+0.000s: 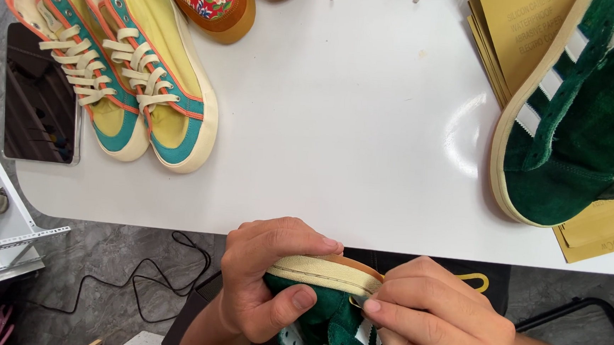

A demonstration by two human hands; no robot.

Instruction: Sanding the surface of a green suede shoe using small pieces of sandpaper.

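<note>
at the bottom centre of the frame, the left hand [261,280] is clamped around a green shoe [323,315], and the right hand [440,319] pinches its cream sole edge, below the white surface [338,125].

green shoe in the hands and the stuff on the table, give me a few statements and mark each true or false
1. Both hands hold the green shoe: true; left hand and right hand grip it at the cream sole.
2. The matching green shoe lies on the floor: false, it rests on tan sandpaper sheets on the white table.
3. The yellow and teal sneakers are laced: true.
4. The dark tablet lies at the table's right edge: false, it is at the left.
</note>
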